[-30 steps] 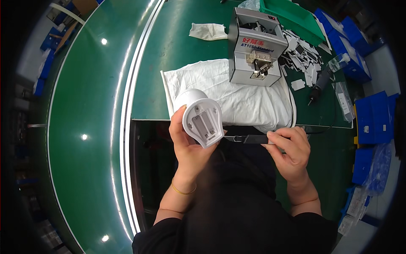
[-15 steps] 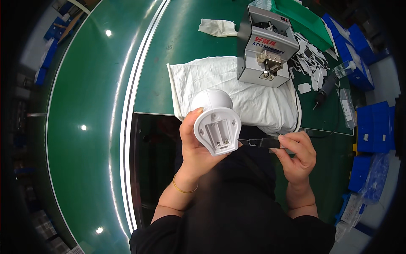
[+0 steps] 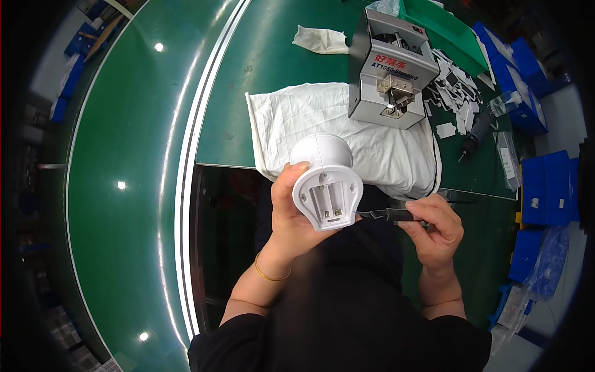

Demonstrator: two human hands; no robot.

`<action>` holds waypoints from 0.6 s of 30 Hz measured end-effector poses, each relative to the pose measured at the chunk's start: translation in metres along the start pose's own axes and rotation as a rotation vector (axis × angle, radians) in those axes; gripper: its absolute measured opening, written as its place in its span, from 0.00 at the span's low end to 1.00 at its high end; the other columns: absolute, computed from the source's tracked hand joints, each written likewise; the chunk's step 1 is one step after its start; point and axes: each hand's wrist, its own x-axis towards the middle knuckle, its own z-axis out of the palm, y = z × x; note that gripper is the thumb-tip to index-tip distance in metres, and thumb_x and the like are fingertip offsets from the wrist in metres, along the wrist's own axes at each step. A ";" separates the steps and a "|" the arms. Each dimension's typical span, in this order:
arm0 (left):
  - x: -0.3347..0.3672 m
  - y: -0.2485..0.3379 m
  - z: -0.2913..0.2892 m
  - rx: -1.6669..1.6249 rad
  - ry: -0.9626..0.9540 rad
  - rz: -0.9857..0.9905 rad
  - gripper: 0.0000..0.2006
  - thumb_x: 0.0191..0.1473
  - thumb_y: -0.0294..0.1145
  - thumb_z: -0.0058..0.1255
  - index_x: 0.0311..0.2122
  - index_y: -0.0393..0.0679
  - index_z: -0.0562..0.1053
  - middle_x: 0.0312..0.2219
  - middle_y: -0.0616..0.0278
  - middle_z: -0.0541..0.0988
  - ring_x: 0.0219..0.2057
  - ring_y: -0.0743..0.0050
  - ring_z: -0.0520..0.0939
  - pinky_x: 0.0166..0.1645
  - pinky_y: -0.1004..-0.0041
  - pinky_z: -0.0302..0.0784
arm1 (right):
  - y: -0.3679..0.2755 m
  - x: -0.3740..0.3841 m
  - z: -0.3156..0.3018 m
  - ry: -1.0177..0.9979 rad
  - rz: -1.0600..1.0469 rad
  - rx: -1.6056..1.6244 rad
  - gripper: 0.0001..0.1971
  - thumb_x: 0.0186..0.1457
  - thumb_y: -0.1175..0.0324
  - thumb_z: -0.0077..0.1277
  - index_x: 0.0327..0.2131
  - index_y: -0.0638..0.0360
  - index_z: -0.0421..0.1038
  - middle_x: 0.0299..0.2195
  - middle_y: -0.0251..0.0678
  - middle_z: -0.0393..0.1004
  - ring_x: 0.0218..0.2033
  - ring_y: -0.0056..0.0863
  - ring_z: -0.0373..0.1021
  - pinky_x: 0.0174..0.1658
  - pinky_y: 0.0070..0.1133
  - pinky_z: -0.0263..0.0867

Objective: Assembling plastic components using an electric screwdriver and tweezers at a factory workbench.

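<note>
My left hand (image 3: 286, 214) is closed around a white plastic device (image 3: 323, 155) with a rounded head. Its flat end faces up and shows an uncovered battery compartment (image 3: 327, 197) with metal contacts and no batteries inside. Between thumb and fingers, my right hand (image 3: 436, 232) pinches the black handle of a slim craft knife (image 3: 396, 215). The knife's thin metal tip points left and meets the lower right edge of the device's rim, though exact contact is hard to make out.
A white cloth (image 3: 297, 118) lies on the green table beyond the device. On it stands a grey screw-feeding machine (image 3: 365, 93). To its right are a heap of small white pieces (image 3: 458, 93), an electric screwdriver (image 3: 477, 135) and a green bin (image 3: 443, 31). Blue bins (image 3: 545, 186) line the right.
The device has shifted slightly right and down in my left hand, tilting a little. My right hand stays nearly in place, and the knife has turned slightly with its tip still at the rim.
</note>
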 end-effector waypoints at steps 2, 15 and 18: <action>-0.002 -0.002 0.001 -0.015 0.004 -0.033 0.53 0.32 0.29 0.78 0.61 0.44 0.54 0.49 0.58 0.67 0.46 0.66 0.76 0.51 0.68 0.72 | 0.001 0.002 -0.001 0.000 0.006 0.004 0.17 0.40 0.77 0.68 0.38 0.61 0.79 0.27 0.34 0.77 0.26 0.23 0.69 0.31 0.18 0.64; 0.002 0.001 0.004 -0.119 -0.055 -0.075 0.54 0.33 0.26 0.77 0.63 0.45 0.51 0.52 0.57 0.67 0.51 0.66 0.76 0.53 0.67 0.76 | 0.006 -0.001 -0.001 0.092 0.102 0.042 0.13 0.48 0.78 0.65 0.39 0.66 0.77 0.26 0.34 0.75 0.26 0.18 0.68 0.29 0.14 0.62; -0.001 -0.004 0.007 -0.184 -0.033 -0.134 0.55 0.33 0.26 0.77 0.64 0.45 0.50 0.52 0.57 0.67 0.52 0.67 0.75 0.53 0.67 0.76 | 0.010 -0.006 -0.001 0.113 0.213 0.066 0.12 0.50 0.78 0.63 0.40 0.66 0.77 0.27 0.34 0.76 0.27 0.18 0.70 0.31 0.14 0.65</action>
